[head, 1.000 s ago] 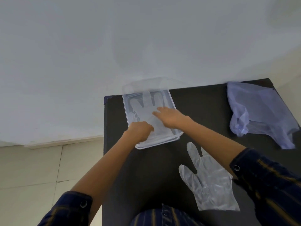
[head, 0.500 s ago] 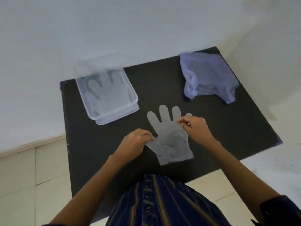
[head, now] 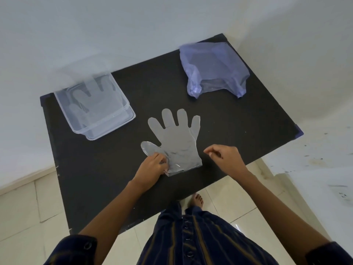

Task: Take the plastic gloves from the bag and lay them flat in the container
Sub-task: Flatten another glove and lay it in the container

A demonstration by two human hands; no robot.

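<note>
**Glove flat between the hands**

The left hand [head: 152, 165] pinches the plastic glove [head: 175, 144] at its cuff edge on the table [head: 238, 127]. The right hand [head: 225, 155] hovers beside it, loosely curled, empty. Beyond the left hand sits the container [head: 126, 111]; beyond the right, the bag [head: 214, 67].

black table [head: 248, 119] against white wall [head: 95, 25]; cream tiled floor [head: 23, 211]

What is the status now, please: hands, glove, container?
Left hand pinching glove at cuff; right hand off it, empty. Glove flat on table. Container holds one glove. Path clear.
</note>
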